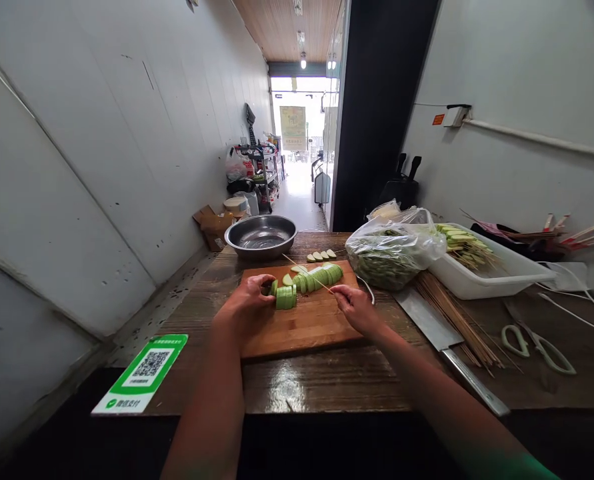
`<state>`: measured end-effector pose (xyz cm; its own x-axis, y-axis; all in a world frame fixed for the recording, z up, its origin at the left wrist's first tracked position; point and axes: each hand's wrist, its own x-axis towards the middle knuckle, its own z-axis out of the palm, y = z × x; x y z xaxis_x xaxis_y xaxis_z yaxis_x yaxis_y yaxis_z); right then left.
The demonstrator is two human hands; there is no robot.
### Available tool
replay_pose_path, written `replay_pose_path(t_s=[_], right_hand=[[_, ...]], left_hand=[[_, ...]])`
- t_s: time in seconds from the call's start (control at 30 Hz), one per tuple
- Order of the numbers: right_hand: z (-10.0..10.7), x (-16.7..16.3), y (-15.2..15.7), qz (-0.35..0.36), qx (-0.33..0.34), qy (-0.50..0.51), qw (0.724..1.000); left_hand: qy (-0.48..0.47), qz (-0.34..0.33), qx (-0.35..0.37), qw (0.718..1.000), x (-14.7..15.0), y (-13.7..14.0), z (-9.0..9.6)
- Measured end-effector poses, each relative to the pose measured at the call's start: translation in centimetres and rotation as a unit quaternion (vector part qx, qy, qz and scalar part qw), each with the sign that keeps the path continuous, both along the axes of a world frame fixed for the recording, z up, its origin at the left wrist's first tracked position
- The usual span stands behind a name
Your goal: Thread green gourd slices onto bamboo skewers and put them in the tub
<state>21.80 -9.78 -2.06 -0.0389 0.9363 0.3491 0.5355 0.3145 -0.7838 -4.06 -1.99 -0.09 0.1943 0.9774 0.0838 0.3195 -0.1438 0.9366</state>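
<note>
My left hand point(251, 295) is closed at the left side of the cutting board point(301, 330), its thumb and fingers gripping the end of a short stack of pale green vegetable slices point(286, 298). Between the fingertips of my right hand point(355, 309) is a thin wooden skewer point(321, 285), which slants up and left over the board. Behind the skewer a longer row of cut slices point(327, 273) leans together, with a few loose slices lying flat at its left end. Several more slices point(321, 256) lie in a line beyond the board.
A metal bowl point(261, 235) stands at the back left. On the right are a clear plastic bag of greens point(394, 253), a cleaver point(429, 320), loose wooden skewers point(459, 320), scissors point(539, 343) and a white tray point(497, 277) holding skewered slices. A QR-code card point(144, 373) lies front left.
</note>
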Motion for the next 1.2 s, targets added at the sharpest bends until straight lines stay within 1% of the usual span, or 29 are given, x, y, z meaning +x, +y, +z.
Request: replay_pose_path(t_s=[0.1, 0.17, 0.23, 0.33, 0.37, 0.43, 0.5, 0.57, 0.63, 0.73, 0.83, 0.93, 1.07, 1.2], right_hand=[[-1.0, -0.3, 0.4, 0.014, -0.046, 0.060, 0.997], [-1.4, -0.2, 0.4, 0.017, -0.069, 0.104, 0.992], [-1.7, -0.1, 0.3, 0.018, -0.081, 0.131, 0.988], [-2.0, -0.3, 0.1, 0.029, -0.099, 0.159, 0.982], [-2.0, -0.4, 0.0, 0.042, -0.105, 0.171, 0.979], [-2.1, -0.7, -0.3, 0.069, -0.095, 0.186, 0.976], [-1.9, -0.8, -0.5, 0.080, -0.054, 0.155, 0.983], [-1.7, -0.9, -0.9, 0.075, -0.006, 0.095, 0.993], [-1.4, -0.9, -1.2, 0.068, 0.025, 0.045, 0.996], [-1.4, -1.1, -1.7, 0.074, 0.072, -0.006, 0.995], [-1.9, -1.5, -2.0, 0.090, 0.105, -0.043, 0.989], [-2.4, -1.7, -2.2, 0.082, 0.116, -0.064, 0.988], [-2.4, -1.8, -2.4, 0.069, 0.100, -0.095, 0.988], [-2.4, -1.8, -2.5, 0.065, 0.089, -0.129, 0.986]], left_hand=[[0.050, -0.043, 0.036, 0.997, 0.4, 0.0, 0.2], [0.045, -0.045, 0.046, 0.997, 0.7, -0.1, 0.3], [0.025, -0.026, 0.051, 0.998, 1.0, -0.1, 0.4], [-0.036, 0.023, 0.048, 0.998, 1.3, -0.1, 0.5], [-0.071, 0.033, 0.038, 0.996, 1.4, -0.1, 0.6], [-0.162, 0.037, -0.008, 0.986, 1.8, -0.1, 0.8], [-0.254, 0.033, -0.071, 0.964, 2.1, 0.0, 0.9], [-0.317, 0.034, -0.115, 0.941, 2.4, 0.1, 0.9], [-0.352, 0.041, -0.126, 0.927, 2.6, 0.3, 0.8], [-0.370, 0.053, -0.122, 0.919, 2.8, 0.6, 0.6], [-0.390, 0.076, -0.124, 0.909, 2.6, 0.7, 0.5], [-0.441, 0.097, -0.140, 0.881, 2.2, 0.8, 0.5], [-0.517, 0.105, -0.166, 0.833, 2.1, 1.0, 0.3], [-0.563, 0.111, -0.219, 0.789, 2.6, 0.9, 0.5]])
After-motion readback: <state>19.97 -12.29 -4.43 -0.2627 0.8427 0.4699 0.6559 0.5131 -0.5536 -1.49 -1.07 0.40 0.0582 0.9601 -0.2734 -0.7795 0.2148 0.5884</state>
